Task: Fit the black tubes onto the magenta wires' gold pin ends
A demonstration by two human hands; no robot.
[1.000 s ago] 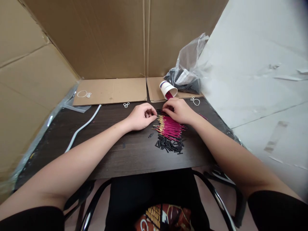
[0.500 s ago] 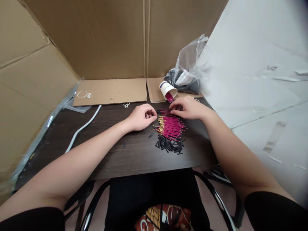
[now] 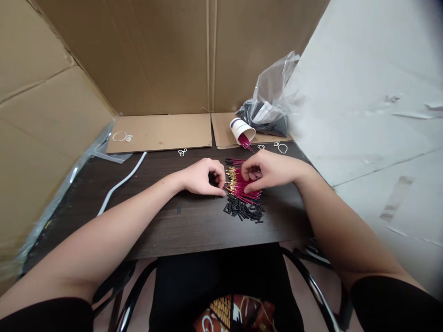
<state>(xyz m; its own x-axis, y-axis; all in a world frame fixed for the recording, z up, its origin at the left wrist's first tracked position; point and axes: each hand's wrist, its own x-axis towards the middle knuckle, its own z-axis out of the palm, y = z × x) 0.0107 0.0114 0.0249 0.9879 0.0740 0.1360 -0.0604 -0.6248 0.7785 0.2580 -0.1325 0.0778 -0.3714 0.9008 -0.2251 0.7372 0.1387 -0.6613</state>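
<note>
A pile of thin magenta wires with gold pin ends (image 3: pixel 249 192) lies crosswise on the dark table. My left hand (image 3: pixel 205 177) rests at the gold ends, its fingers curled with a small gap to the thumb. Over the wires' right part is my right hand (image 3: pixel 266 169), thumb and forefinger apart, with nothing visible between them. A few black-tipped wires (image 3: pixel 235 162) lie in a separate row just beyond the pile. Short black tubes (image 3: pixel 244 210) are heaped on its near side. Part of the wire pile is hidden under my right hand.
A paper cup (image 3: pixel 242 129) lies tipped over, more magenta wires spilling from its mouth. Behind it sits a clear bag of black pieces (image 3: pixel 266 115). Cardboard (image 3: pixel 159 133) lines the back, white rubber bands (image 3: pixel 283 148) lie around, and a pale tube (image 3: pixel 121 183) is at left.
Both hands have come nearer to me, from the row of black-tipped wires to the gold-ended pile. My right hand's thumb and forefinger have moved apart, and my left hand's grip has loosened.
</note>
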